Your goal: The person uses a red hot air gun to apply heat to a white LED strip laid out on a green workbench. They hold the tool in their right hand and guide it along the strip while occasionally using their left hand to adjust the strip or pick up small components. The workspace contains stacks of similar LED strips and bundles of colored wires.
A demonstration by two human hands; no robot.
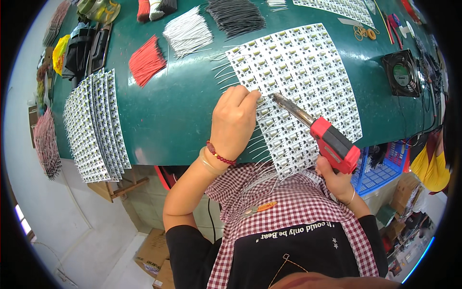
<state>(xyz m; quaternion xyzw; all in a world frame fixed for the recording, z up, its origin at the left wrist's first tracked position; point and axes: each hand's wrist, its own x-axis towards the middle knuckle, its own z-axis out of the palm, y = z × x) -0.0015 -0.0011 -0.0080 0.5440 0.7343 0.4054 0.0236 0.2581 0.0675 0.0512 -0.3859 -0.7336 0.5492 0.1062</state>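
The left hand (234,116), with a red beaded bracelet (222,157) at its wrist, is at the left side of a large white sheet of small repeated circuit boards (313,67); its fingers are curled and narrow, thumb and forefinger drawn together over the boards; whether a wire sits between their tips I cannot tell. The right hand (335,181) is wrapped around the grip of a red-and-black pistol-shaped soldering gun (333,144); its metal barrel slants up and leftward, the dark tip just beside the left fingertips, over the boards.

The sheet lies on a glossy dark green tabletop (185,103), its near end reaching the burgundy-and-white checked apron (284,202); thin white wires (260,143) fan out from its left edge, above and below the left hand. Left of it, a fanned stack of similar white board sheets (86,130) overhangs the table edge; beyond the left hand lie a bundle of short red wires (147,61), a pile of white wires (188,32) and a pile of black wires (236,18); a square black fan (401,73) stands to the right of the sheet.
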